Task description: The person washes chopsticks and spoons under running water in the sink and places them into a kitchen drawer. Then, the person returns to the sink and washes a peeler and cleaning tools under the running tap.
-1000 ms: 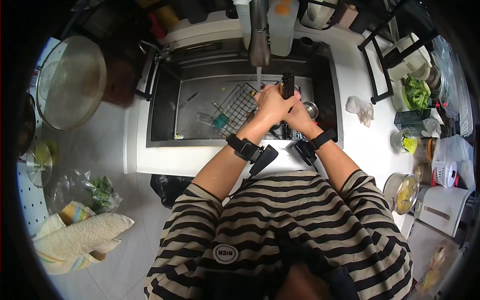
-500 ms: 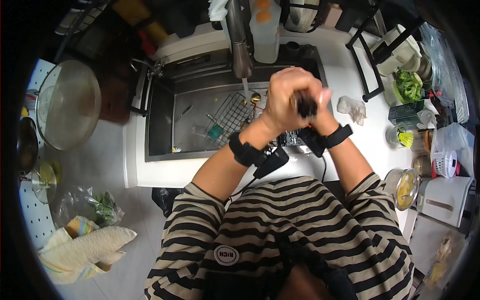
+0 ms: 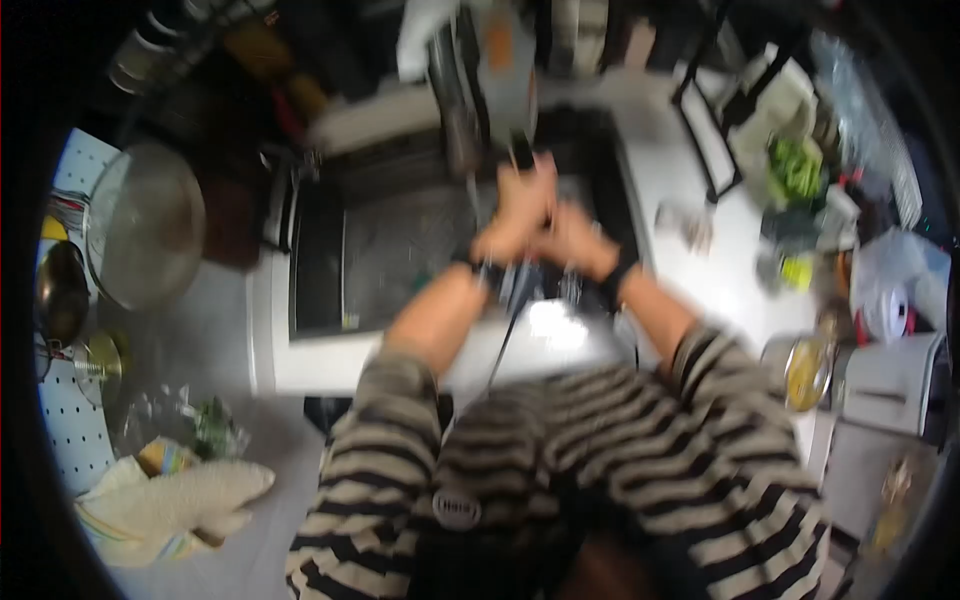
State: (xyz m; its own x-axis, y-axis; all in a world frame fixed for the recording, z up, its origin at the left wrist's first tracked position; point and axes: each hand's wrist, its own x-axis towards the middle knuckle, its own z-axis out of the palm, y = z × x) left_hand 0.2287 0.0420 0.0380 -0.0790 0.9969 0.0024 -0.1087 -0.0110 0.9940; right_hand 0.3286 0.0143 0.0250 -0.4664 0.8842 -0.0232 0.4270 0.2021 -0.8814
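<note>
Over the sink point(image 3: 390, 250) my two hands meet, blurred by motion. My left hand point(image 3: 523, 205) is closed around a dark handle-like thing point(image 3: 522, 152), whose black end sticks out past the fingers toward the faucet point(image 3: 458, 130). Just below and to its right, my right hand point(image 3: 577, 240) is pressed against it with fingers curled; whatever it grips is hidden. A thin stream of water point(image 3: 475, 195) runs from the faucet beside the left hand. Dark bands circle both wrists. The sink's contents are too smeared to make out.
Behind the faucet stands a bottle with an orange mark point(image 3: 500, 60). On the right counter are crumpled white material point(image 3: 685, 225), leafy greens point(image 3: 795, 168) and a bowl of yellow food point(image 3: 806, 372). A large round lid point(image 3: 145, 225) and a cloth point(image 3: 180, 500) are at left.
Both hands have moved left and toward the faucet, and the dark thing's end now points away from me. The view has shifted slightly and blurred.
</note>
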